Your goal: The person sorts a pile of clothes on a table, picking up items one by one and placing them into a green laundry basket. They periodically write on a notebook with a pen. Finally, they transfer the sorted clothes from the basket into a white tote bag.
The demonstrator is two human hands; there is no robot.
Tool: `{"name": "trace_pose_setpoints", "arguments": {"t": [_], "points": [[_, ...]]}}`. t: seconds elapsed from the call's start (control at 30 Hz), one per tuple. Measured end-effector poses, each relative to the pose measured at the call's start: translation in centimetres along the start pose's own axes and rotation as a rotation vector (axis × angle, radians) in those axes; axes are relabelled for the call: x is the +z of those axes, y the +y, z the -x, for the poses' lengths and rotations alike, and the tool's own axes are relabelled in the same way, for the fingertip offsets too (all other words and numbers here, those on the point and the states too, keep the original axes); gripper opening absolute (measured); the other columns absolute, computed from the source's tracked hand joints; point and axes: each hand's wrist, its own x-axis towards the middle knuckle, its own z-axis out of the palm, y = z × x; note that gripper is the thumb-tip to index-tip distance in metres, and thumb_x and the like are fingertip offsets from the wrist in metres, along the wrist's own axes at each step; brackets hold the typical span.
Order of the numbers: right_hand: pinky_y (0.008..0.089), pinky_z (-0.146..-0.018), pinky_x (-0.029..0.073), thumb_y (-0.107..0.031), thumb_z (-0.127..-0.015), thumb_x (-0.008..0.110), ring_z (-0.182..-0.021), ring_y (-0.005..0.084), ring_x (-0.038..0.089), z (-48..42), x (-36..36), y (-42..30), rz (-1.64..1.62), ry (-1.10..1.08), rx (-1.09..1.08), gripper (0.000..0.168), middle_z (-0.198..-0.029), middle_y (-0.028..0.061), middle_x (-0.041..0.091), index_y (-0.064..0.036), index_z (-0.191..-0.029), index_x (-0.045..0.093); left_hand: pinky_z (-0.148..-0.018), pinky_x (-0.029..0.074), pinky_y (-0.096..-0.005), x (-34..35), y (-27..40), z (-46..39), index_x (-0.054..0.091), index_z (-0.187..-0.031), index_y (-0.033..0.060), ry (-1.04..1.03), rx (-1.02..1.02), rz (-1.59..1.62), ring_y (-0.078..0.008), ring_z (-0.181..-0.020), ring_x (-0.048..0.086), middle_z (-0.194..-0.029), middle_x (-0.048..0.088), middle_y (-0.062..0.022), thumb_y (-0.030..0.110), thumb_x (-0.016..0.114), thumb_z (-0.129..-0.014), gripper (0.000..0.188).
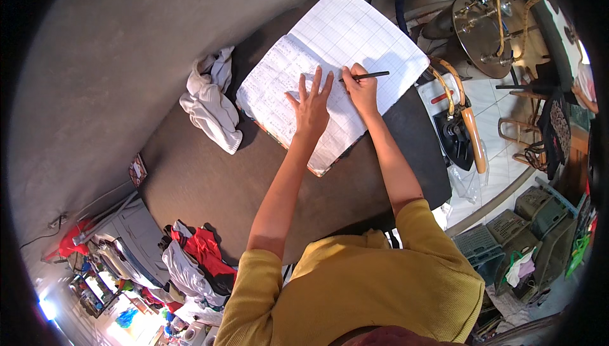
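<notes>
A large open notebook (352, 27) with ruled pages lies on the dark ironing table (214, 179). My left hand (312, 108) rests flat on it near the fold, fingers spread, holding nothing. In my right hand (361, 90) is a black pen (376, 75), its tip at the page just right of my left fingers. Handwriting covers the left page; the far part of the right page shows mainly a printed grid. A crumpled white knitted cloth (209, 98) sits on the table left of the notebook.
Right of the table are a steam iron (454, 136) with a wooden handle and hoses, and a metal boiler (483, 36) with valves. Plastic baskets (478, 243) stand at lower right. Red and white clothes (202, 255) lie at lower left. A grey wall (104, 60) borders the table.
</notes>
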Motion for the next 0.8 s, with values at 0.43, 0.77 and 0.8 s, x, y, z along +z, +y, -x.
{"name": "trace_pose_setpoints", "arguments": {"t": [0.43,0.77,0.8], "points": [[0.024,-0.041,0.029,-0.012,-0.084,0.058,-0.044,0.0061,0.034,0.0,-0.3,0.8,-0.07,0.024,0.01,0.032,-0.047,0.0,0.037,-0.005,-0.06,0.038,-0.091,0.021,-0.073,0.1,-0.1,0.0,0.028,-0.138,0.0272,-0.062,-0.02,0.016,-0.0374,-0.13,0.019,-0.147,0.016,-0.0001,-0.006,0.049,-0.068,0.081],[0.0297,-0.061,0.049,-0.031,-0.094,0.042,-0.068,0.0194,0.059,7.5,-3.3,-3.6,-0.112,0.126,0.254,0.036,-0.09,0.0131,0.06,-0.001,-0.112,0.051,-0.093,0.023,-0.0686,2.4,-1.0,11.5,0.022,-0.14,0.0216,-0.072,-0.031,-0.052,-0.0305,-0.134,0.014,-0.148,0.011,-0.0035,0.011,0.055,-0.072,0.076],[0.0319,-0.069,0.048,-0.029,-0.094,0.04,-0.073,0.0203,0.059,10.0,-2.9,-4.0,0.067,0.075,-0.041,0.037,-0.094,0.0144,0.059,0.0,-0.114,0.049,-0.094,0.023,-0.0678,2.3,-1.5,14.5,0.024,-0.139,0.0199,-0.083,-0.061,0.047,-0.0297,-0.134,0.014,-0.147,0.012,-0.0039,0.012,0.053,-0.074,0.072]]}}
